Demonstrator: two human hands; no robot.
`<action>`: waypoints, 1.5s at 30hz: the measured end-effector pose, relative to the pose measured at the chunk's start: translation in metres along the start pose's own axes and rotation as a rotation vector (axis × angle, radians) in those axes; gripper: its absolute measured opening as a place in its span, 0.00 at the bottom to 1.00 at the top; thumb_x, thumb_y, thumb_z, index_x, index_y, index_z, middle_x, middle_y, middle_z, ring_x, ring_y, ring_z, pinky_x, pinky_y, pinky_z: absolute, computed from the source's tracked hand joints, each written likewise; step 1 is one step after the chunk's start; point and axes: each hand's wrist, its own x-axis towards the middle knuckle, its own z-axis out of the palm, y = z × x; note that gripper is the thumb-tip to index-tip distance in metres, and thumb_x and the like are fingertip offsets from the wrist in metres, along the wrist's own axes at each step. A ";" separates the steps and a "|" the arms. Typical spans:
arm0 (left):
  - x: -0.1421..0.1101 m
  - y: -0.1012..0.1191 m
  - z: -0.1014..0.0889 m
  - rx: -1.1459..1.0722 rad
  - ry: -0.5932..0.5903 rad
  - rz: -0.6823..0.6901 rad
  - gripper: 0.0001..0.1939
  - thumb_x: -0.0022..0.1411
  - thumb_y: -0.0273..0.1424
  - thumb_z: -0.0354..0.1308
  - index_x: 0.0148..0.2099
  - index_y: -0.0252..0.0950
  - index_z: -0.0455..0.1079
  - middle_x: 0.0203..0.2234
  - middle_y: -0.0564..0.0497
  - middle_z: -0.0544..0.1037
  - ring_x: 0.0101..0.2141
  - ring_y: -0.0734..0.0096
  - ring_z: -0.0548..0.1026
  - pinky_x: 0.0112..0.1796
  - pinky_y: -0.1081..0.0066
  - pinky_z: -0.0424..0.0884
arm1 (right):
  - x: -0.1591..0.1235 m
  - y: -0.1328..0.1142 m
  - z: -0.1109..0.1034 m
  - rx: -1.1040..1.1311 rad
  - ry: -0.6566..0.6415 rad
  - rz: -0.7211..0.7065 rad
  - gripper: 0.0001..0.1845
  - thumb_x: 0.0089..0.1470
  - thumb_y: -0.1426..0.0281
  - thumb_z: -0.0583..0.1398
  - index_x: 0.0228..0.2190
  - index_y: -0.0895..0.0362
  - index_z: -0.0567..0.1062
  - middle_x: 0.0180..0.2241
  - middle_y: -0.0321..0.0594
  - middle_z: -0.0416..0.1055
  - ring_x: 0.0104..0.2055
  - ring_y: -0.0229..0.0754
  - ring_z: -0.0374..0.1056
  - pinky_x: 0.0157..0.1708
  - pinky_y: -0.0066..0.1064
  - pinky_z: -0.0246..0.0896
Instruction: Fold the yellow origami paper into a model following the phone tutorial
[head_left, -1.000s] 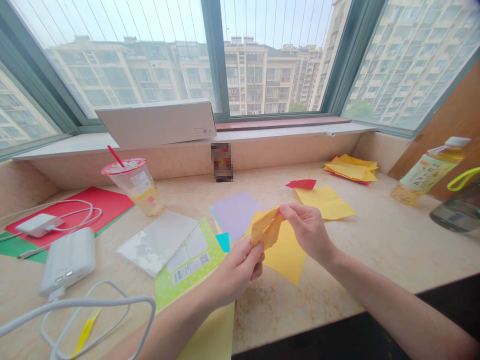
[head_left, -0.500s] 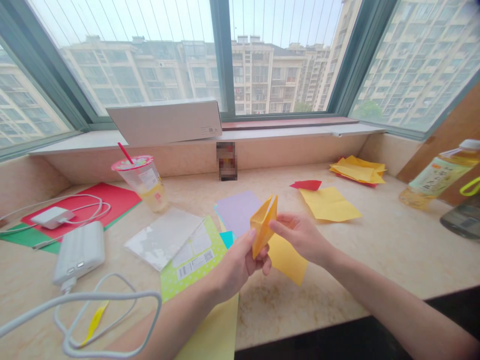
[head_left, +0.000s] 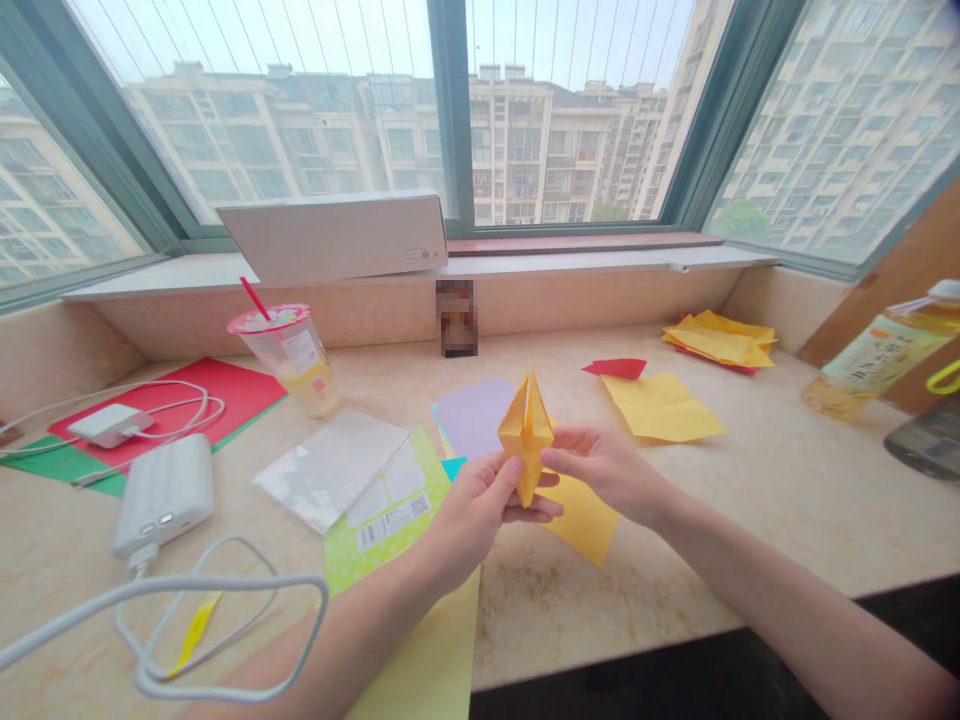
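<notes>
A folded yellow origami paper, diamond-shaped with a slit down its upper half, is held upright above the counter. My left hand grips its lower left side, thumb on the front and fingers behind. My right hand pinches its right edge between thumb and fingers. Beneath the hands lies a flat yellow sheet, partly hidden. A lilac sheet is just behind the folded paper. Farther right are a creased yellow square and a small red folded paper.
At left stand a plastic cup with a straw and a white power bank with a looping cable. A green dotted packet lies by my left forearm. A yellow paper pile and a drink bottle are at right.
The folded yellow paper has turned from a slant to upright, its front now facing me. My left fingers have stretched out beneath it. The view has shifted slightly.
</notes>
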 end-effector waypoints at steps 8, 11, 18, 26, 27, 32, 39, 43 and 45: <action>0.001 -0.004 -0.001 0.039 -0.028 0.015 0.24 0.63 0.45 0.65 0.51 0.29 0.73 0.42 0.40 0.79 0.30 0.69 0.79 0.40 0.64 0.77 | 0.001 0.010 0.004 -0.005 0.147 0.044 0.20 0.52 0.52 0.67 0.33 0.56 0.83 0.33 0.40 0.81 0.35 0.43 0.74 0.40 0.35 0.67; 0.001 -0.002 0.000 0.050 -0.039 0.021 0.25 0.63 0.45 0.64 0.54 0.31 0.71 0.43 0.41 0.78 0.31 0.70 0.79 0.40 0.64 0.76 | 0.002 0.013 0.007 -0.017 0.221 0.038 0.19 0.52 0.53 0.68 0.32 0.56 0.82 0.33 0.40 0.81 0.36 0.44 0.74 0.39 0.35 0.67; 0.002 -0.005 -0.004 0.302 0.012 0.096 0.14 0.65 0.40 0.61 0.42 0.32 0.70 0.29 0.52 0.74 0.23 0.76 0.71 0.29 0.73 0.68 | 0.004 0.019 0.009 0.129 0.268 0.042 0.16 0.51 0.59 0.68 0.37 0.55 0.73 0.33 0.38 0.79 0.31 0.41 0.72 0.34 0.34 0.65; 0.001 0.008 -0.015 0.412 0.053 0.100 0.14 0.68 0.41 0.55 0.36 0.34 0.68 0.26 0.53 0.73 0.23 0.74 0.71 0.29 0.72 0.67 | 0.001 0.010 -0.001 0.105 0.201 0.067 0.21 0.51 0.63 0.69 0.45 0.53 0.71 0.32 0.36 0.78 0.35 0.43 0.74 0.39 0.36 0.66; 0.001 0.009 -0.015 0.411 0.043 0.096 0.14 0.66 0.41 0.57 0.36 0.34 0.68 0.25 0.53 0.73 0.24 0.74 0.71 0.29 0.72 0.67 | 0.001 0.010 -0.001 0.110 0.193 0.067 0.21 0.52 0.63 0.69 0.45 0.54 0.72 0.32 0.36 0.78 0.36 0.44 0.75 0.40 0.36 0.66; 0.001 0.011 -0.015 0.309 0.010 0.059 0.21 0.66 0.48 0.56 0.39 0.33 0.67 0.25 0.54 0.72 0.23 0.75 0.72 0.30 0.72 0.68 | 0.002 0.014 0.002 0.173 0.180 0.115 0.22 0.50 0.62 0.70 0.45 0.56 0.73 0.36 0.42 0.80 0.36 0.46 0.77 0.37 0.37 0.69; 0.004 0.006 -0.016 0.309 0.057 0.043 0.25 0.66 0.51 0.55 0.34 0.31 0.69 0.24 0.50 0.75 0.21 0.74 0.74 0.27 0.73 0.69 | 0.002 0.018 0.003 0.070 0.180 0.078 0.19 0.53 0.59 0.69 0.43 0.56 0.78 0.36 0.41 0.81 0.36 0.43 0.76 0.37 0.34 0.69; 0.004 0.007 -0.017 0.338 0.056 0.048 0.22 0.66 0.47 0.56 0.38 0.30 0.74 0.28 0.46 0.80 0.24 0.72 0.76 0.30 0.72 0.72 | 0.002 0.020 0.003 0.038 0.222 0.069 0.18 0.53 0.57 0.68 0.40 0.56 0.79 0.38 0.41 0.81 0.35 0.43 0.75 0.37 0.34 0.69; 0.003 0.007 -0.016 0.350 0.045 0.031 0.21 0.67 0.45 0.55 0.42 0.29 0.76 0.32 0.43 0.81 0.25 0.71 0.77 0.32 0.70 0.74 | 0.002 0.021 0.004 0.039 0.239 0.078 0.18 0.53 0.56 0.69 0.40 0.56 0.80 0.37 0.41 0.81 0.35 0.44 0.76 0.37 0.35 0.70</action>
